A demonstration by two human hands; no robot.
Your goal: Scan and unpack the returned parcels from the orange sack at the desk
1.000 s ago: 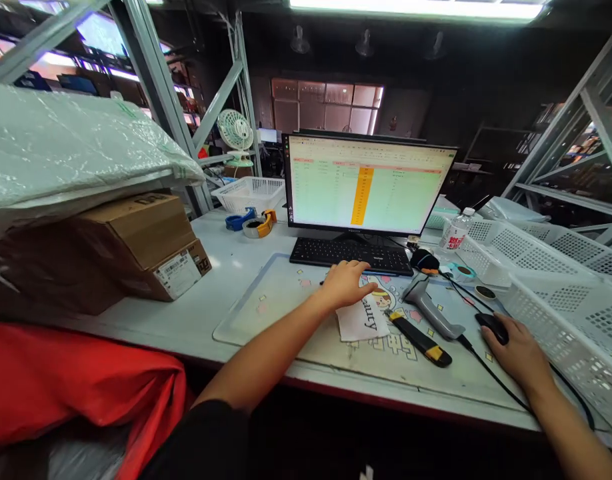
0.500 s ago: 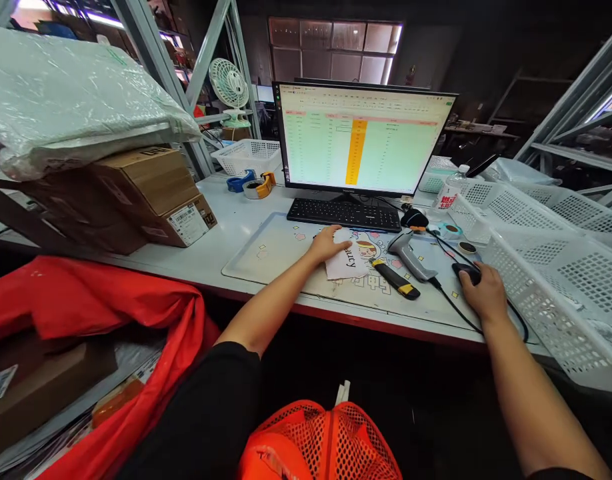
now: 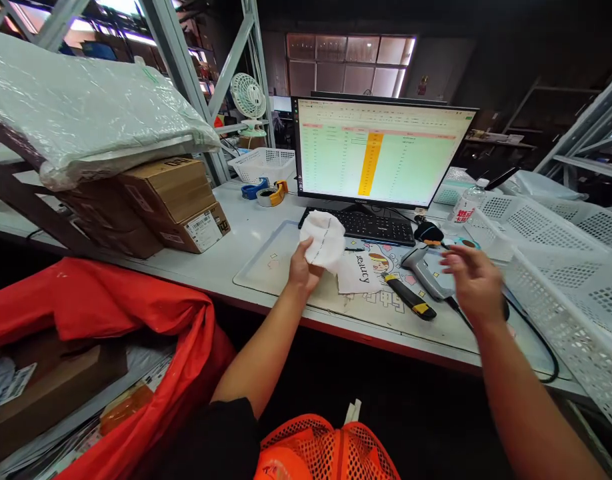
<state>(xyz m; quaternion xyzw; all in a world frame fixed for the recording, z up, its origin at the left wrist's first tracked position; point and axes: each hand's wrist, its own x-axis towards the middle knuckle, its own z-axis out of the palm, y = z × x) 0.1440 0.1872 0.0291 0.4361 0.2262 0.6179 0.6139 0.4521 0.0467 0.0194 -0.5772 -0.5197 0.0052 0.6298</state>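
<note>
Head view: basket (image 3: 561, 287) beside right hand (image 3: 473, 283).

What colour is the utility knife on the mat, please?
The utility knife is black with yellow ends (head view).

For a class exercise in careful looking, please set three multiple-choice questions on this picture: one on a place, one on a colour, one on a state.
1. Where does the handheld barcode scanner lie?
A. On the keyboard
B. On the desk mat
C. In a basket

2. What colours is the utility knife?
A. Yellow and black
B. Red and white
C. Blue and green

3. What is the left hand doing?
A. Resting on a mouse
B. Hanging empty below the desk
C. Holding a crumpled white sheet above the mat

Answers:
1. B, it rests on the printed mat.
2. A, both colours show along its body.
3. C, the sheet bunches up from the fingers.
</note>
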